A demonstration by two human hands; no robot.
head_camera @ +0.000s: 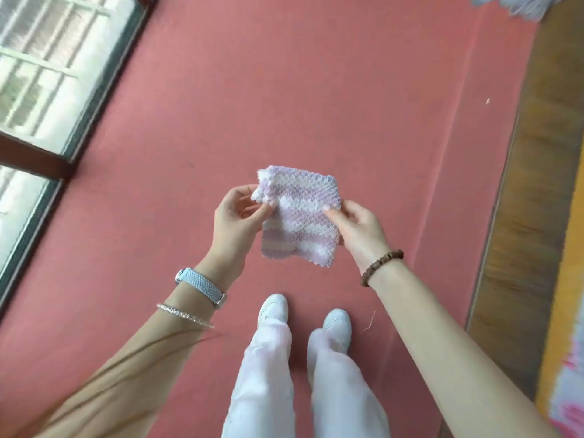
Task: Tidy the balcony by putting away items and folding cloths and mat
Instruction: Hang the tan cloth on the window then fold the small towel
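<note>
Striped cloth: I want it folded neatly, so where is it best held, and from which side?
Pinch the striped cloth by its upper side edges, one hand from each side, as the left hand and right hand do: limp, it hangs flat that way.

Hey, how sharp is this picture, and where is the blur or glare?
Head view: the striped cloth, left hand and right hand are fairly sharp; the window at left is motion-smeared and washed out by daylight; the wooden floor at right is streaked; lighting soft, shadows faint.

The striped cloth [300, 213] hides the right hand's [357, 229] fingers behind it
</note>
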